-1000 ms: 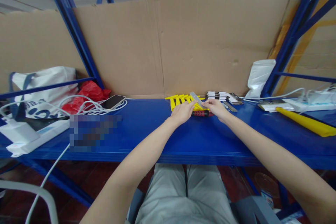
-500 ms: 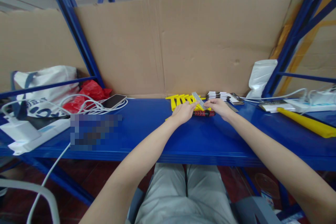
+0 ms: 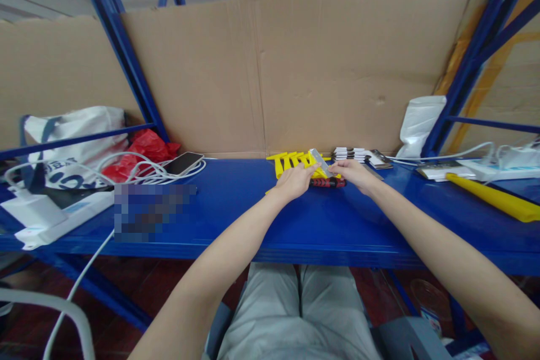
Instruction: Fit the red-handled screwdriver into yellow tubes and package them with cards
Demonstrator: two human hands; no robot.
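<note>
A flat silver-grey strip (image 3: 321, 163) is pinched at its near right end by my right hand (image 3: 353, 174), thumb and fingers closed. My left hand (image 3: 294, 181) is at the strip's left side, fingers together and reaching to it; its fingertips are partly hidden. Several yellow slatted pieces (image 3: 279, 166) lie behind and under my left hand. Just in front of the strip lies a red and black handle-like tool (image 3: 329, 182), partly covered by the left hand. A stack of small white and black packets (image 3: 349, 154) sits behind my right hand.
The blue shelf (image 3: 236, 219) meets a cardboard wall (image 3: 202, 79). Leftward lie a phone (image 3: 184, 163), white cables, a red bag (image 3: 147, 146) and a power strip (image 3: 80, 216). To the right are a long yellow piece (image 3: 491, 197) and a white pouch (image 3: 419, 124).
The strip has turned slightly between my hands, and its far left edge now looks brighter. Both hands stay almost in place.
</note>
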